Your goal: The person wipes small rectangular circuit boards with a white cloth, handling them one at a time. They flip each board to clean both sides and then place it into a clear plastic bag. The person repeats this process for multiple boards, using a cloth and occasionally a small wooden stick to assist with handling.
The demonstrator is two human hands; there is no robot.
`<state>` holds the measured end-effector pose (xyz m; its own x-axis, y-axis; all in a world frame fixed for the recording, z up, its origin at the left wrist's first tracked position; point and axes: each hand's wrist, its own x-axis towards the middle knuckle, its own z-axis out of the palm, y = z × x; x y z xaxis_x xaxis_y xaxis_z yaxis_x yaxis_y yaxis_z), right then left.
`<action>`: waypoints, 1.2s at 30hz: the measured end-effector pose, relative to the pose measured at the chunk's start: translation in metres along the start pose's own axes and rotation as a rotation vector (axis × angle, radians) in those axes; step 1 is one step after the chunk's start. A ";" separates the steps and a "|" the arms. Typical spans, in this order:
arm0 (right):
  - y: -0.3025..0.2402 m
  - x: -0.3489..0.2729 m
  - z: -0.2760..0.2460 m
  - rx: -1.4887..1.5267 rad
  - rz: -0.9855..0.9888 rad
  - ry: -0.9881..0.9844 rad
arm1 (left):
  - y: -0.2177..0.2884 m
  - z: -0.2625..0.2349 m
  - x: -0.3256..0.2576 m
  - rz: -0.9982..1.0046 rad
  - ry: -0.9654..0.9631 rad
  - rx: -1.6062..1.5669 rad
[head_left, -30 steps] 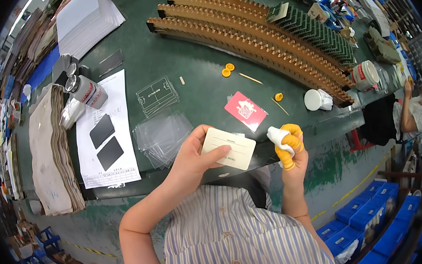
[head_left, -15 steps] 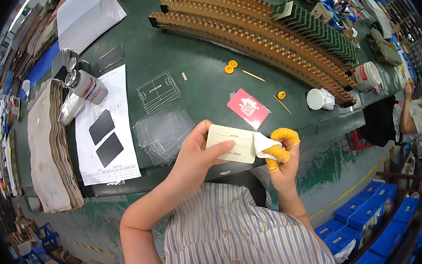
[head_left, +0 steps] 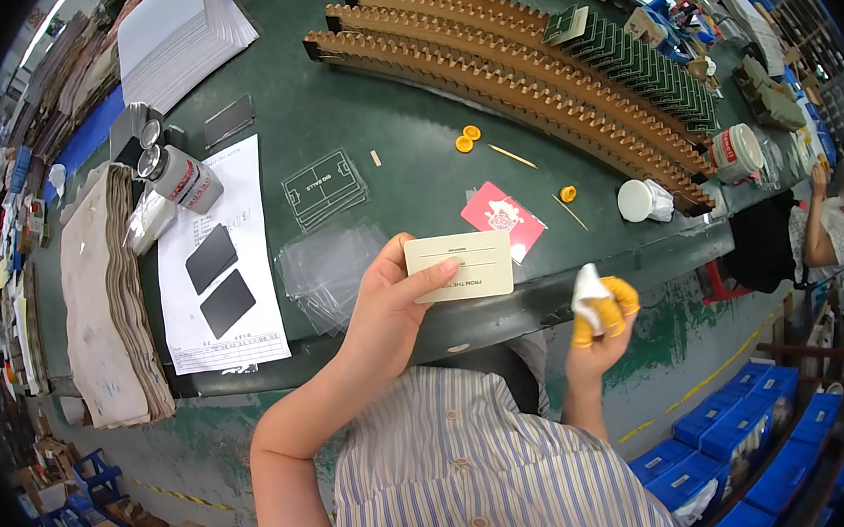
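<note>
My left hand (head_left: 393,291) pinches a cream card (head_left: 477,259) with rounded corners by its left end, thumb on top, over the table's front edge. Printed lines run across the card's face. To the right and apart from it, my right hand (head_left: 599,333) grips a white cloth (head_left: 586,289), a tip of it sticking up. Yellow finger covers sit on several of that hand's fingers. Behind the card a red card (head_left: 501,218) with a white print lies on the table. Clear plastic sheets (head_left: 317,273) are spread left of my left hand.
Long notched wooden racks (head_left: 485,67) cross the back, with dark green cards (head_left: 645,63) standing at their right. A white round tub (head_left: 635,201), yellow finger covers (head_left: 468,139) and wooden sticks (head_left: 513,156) lie around. Left are black cards (head_left: 228,304) on paper, and a bottle (head_left: 184,179).
My right hand has drawn away from the cream card, to the right and slightly down, taking the white cloth along. The left hand still holds the card, now turned more level.
</note>
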<state>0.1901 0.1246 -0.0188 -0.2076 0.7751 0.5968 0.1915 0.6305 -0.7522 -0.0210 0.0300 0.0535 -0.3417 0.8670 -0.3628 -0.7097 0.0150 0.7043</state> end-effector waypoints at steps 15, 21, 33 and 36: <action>0.007 0.025 0.002 -0.129 0.021 0.086 | -0.015 -0.005 -0.006 0.517 -0.029 0.468; -0.023 0.020 0.021 0.385 0.156 -0.265 | -0.014 -0.002 -0.007 0.701 -0.123 0.680; -0.048 0.038 0.039 0.467 0.411 -0.571 | -0.009 -0.003 0.002 -0.080 -0.143 0.248; -0.045 0.039 0.035 0.526 0.521 -0.590 | -0.001 -0.008 0.004 -0.176 -0.241 0.381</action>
<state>0.1402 0.1249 0.0281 -0.6972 0.7166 0.0208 -0.0303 -0.0005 -0.9995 -0.0273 0.0296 0.0464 -0.0524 0.9251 -0.3761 -0.4523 0.3138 0.8348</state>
